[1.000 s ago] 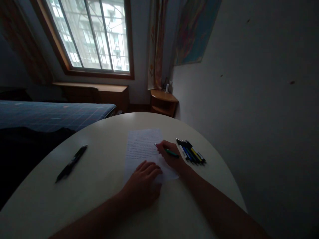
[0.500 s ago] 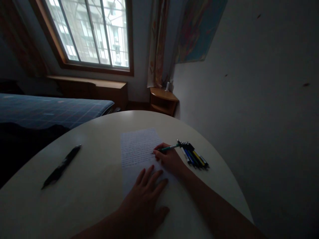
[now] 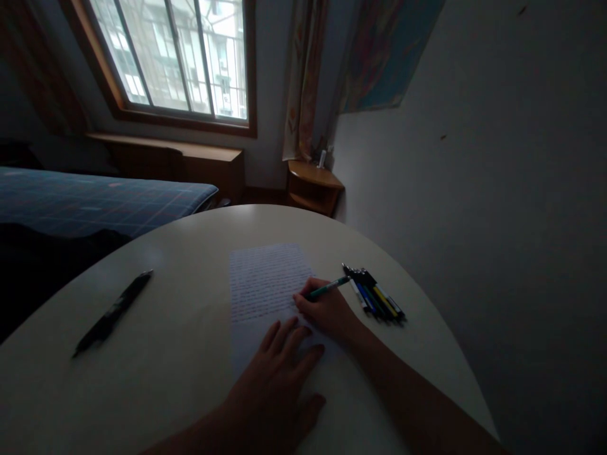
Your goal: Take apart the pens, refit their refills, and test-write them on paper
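Note:
A sheet of paper (image 3: pixel 265 272) lies on the round pale table (image 3: pixel 190 303), its upper part filled with rows of handwriting. My right hand (image 3: pixel 327 309) pinches a green pen (image 3: pixel 327 289) over the right side of the sheet, around the lowest written lines. The pen leans to the right, and its tip is hidden by my fingers. Spread out, my left hand (image 3: pixel 279 373) rests palm down across the paper's lower part and holds nothing. Just right of my right hand lies a row of several pens (image 3: pixel 378 296) with dark, blue and yellow barrels.
A long black case-like object (image 3: pixel 114 314), blurred, lies on the table's left side. Beyond the table are a bed (image 3: pixel 118 202) with a plaid cover, a corner shelf (image 3: pixel 315 174) and a window (image 3: pixel 175 57). A wall (image 3: pixel 474 221) rises along the right.
The view has shifted slightly. My right hand still grips the pen, which now sits a little lower and further right against the paper. My left hand stays spread on the sheet.

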`<state>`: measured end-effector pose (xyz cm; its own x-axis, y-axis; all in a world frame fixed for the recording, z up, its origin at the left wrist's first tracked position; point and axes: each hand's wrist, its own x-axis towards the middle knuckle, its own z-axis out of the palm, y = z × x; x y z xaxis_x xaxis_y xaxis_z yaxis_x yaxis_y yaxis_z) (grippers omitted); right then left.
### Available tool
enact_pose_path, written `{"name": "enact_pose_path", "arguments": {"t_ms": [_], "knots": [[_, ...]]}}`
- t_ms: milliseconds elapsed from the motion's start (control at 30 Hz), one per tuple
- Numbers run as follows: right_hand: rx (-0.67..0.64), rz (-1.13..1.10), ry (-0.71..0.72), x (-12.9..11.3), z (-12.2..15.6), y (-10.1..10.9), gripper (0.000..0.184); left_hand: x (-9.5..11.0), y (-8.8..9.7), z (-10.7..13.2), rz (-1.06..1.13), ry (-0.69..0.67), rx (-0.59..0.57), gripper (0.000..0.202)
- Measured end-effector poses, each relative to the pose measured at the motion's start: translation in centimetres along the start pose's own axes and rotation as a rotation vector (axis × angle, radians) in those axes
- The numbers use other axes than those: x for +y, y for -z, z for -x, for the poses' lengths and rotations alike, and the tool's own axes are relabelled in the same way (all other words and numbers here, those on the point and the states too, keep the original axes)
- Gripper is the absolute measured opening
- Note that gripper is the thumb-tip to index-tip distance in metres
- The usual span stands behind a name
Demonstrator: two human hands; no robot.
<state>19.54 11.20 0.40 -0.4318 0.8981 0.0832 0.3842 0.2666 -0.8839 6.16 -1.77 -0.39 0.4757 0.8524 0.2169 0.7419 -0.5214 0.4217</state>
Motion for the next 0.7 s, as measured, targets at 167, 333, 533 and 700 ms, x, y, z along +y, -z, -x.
{"name": "enact_pose_path", "arguments": {"t_ms": [167, 333, 533, 700], "knots": [[0.006, 0.021, -0.013, 0.08, -0.05, -0.12, 0.015, 0.30, -0.07, 0.11, -0.059, 0.036, -0.003, 0.054], [0.027, 0.081, -0.021, 0.03, -0.15, -0.20, 0.014, 0.19, -0.21, 0.28, -0.096, 0.019, 0.007, 0.055], [0.040, 0.081, -0.021, 0.14, -0.24, -0.29, 0.014, 0.27, 0.05, 0.00, -0.123, 0.017, 0.002, 0.053], [0.033, 0.076, -0.017, 0.18, -0.38, -0.31, 0.014, 0.42, 0.32, -0.34, -0.136, 0.030, 0.001, 0.052]]}}
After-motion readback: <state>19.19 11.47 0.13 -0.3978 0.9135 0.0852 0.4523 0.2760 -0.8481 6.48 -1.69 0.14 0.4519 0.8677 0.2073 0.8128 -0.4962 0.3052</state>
